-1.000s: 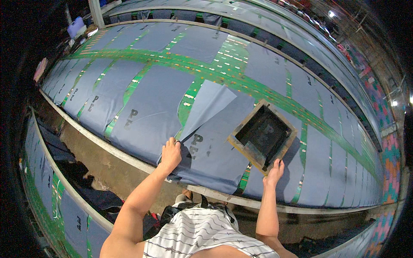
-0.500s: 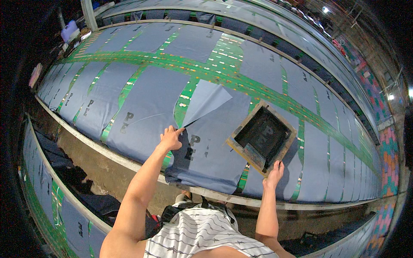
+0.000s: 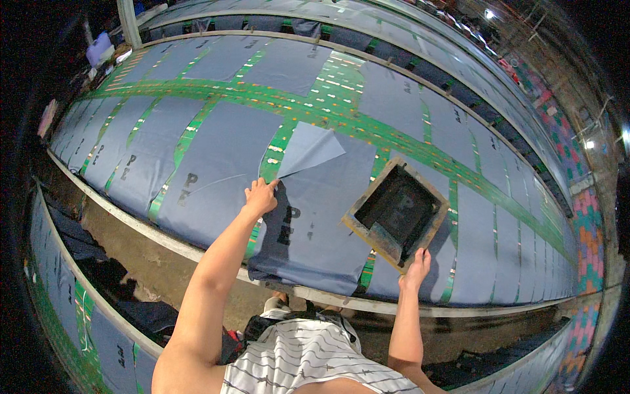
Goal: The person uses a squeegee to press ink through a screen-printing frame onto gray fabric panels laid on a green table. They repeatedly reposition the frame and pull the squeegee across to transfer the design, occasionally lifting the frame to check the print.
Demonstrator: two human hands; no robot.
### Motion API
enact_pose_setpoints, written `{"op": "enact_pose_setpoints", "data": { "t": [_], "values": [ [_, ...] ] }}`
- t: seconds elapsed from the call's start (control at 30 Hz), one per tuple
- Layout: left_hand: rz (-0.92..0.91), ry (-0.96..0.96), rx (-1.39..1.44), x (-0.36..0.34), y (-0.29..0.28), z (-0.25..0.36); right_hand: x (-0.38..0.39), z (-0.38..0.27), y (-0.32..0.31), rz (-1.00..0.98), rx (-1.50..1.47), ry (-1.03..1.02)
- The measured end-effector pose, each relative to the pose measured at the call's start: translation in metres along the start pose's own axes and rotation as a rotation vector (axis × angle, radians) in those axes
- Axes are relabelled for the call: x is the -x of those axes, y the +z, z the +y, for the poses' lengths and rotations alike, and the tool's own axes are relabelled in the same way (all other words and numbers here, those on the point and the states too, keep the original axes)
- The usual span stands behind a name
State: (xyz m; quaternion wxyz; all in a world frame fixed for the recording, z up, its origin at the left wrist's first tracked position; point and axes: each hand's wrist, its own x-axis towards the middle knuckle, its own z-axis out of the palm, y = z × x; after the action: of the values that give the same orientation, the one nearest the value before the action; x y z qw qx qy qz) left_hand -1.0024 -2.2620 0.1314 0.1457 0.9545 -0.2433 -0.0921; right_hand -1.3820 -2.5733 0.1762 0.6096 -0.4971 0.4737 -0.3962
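My left hand (image 3: 262, 196) is closed at the left edge of a blue-grey fabric panel (image 3: 321, 197), its fingertips at the point where a corner flap is folded over. The flap (image 3: 312, 152) shows a paler underside. My right hand (image 3: 415, 268) grips the near lower corner of a screen-printing frame (image 3: 428, 238), a square wooden frame with dark mesh and ink smears. It is held tilted above the right part of the panel and casts a shadow. Dark printed letters (image 3: 289, 225) mark the panel beside my left forearm.
The long table (image 3: 331, 82) has a green, speckled surface showing between rows of similar fabric panels. Its pale near rim (image 3: 164, 241) runs just in front of my body. Another panel-covered table (image 3: 108, 322) stands at lower left, and further tables lie beyond. A post (image 3: 129, 25) rises at far left.
My left hand has moved slightly farther away along the fabric edge, and the flap's lower tip has shifted with it. My right hand still holds the printing frame over the panel.
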Motion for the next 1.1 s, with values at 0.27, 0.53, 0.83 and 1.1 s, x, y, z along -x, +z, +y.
{"op": "enact_pose_setpoints", "data": {
  "t": [0.27, 0.53, 0.83, 1.1],
  "values": [
    [0.149, -0.129, 0.098, -0.001, 0.000, -0.002, 0.029, -0.027, 0.005, 0.043, 0.081, 0.048],
    [0.171, 0.192, 0.259, 0.006, 0.012, -0.008, 0.033, -0.033, 0.001, 0.088, 0.072, 0.036],
    [0.080, 0.033, 0.163, -0.068, 0.004, -0.009, 0.018, -0.015, -0.020, 0.059, 0.146, 0.006],
    [0.281, -0.180, 0.295, -0.037, 0.005, -0.032, 0.020, -0.021, -0.012, 0.167, 0.125, 0.068]
  ]
}}
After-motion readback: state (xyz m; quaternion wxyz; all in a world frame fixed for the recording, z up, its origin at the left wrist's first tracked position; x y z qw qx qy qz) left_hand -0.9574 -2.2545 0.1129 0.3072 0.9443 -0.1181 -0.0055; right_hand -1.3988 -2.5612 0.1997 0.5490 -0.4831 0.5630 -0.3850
